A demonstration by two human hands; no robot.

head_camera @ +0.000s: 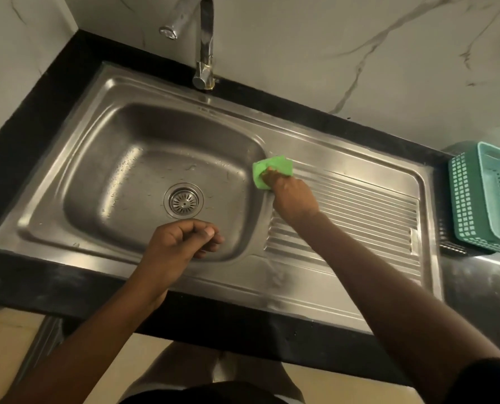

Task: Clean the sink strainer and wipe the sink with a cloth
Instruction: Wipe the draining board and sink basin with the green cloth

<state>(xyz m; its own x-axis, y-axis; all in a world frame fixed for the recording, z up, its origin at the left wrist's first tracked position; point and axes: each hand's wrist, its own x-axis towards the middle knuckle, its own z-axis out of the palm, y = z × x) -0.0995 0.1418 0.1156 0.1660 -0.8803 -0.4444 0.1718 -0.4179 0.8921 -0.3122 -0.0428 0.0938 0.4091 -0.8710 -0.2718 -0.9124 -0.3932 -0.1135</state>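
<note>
A steel sink (76, 182) with a ribbed drainboard (359, 217) on its right is set into a black counter. The round strainer (183, 201) sits in the drain at the basin's middle, among water drops. My right hand (292, 199) presses a green cloth (272, 170) onto the ridge between basin and drainboard, fingers curled over it. My left hand (181, 243) hovers above the basin's near wall with its fingers loosely curled, holding nothing.
A chrome tap (205, 45) rises behind the basin against the marble wall. A teal plastic basket (487, 199) stands at the right end of the drainboard. The black counter edge (68, 287) runs along the front.
</note>
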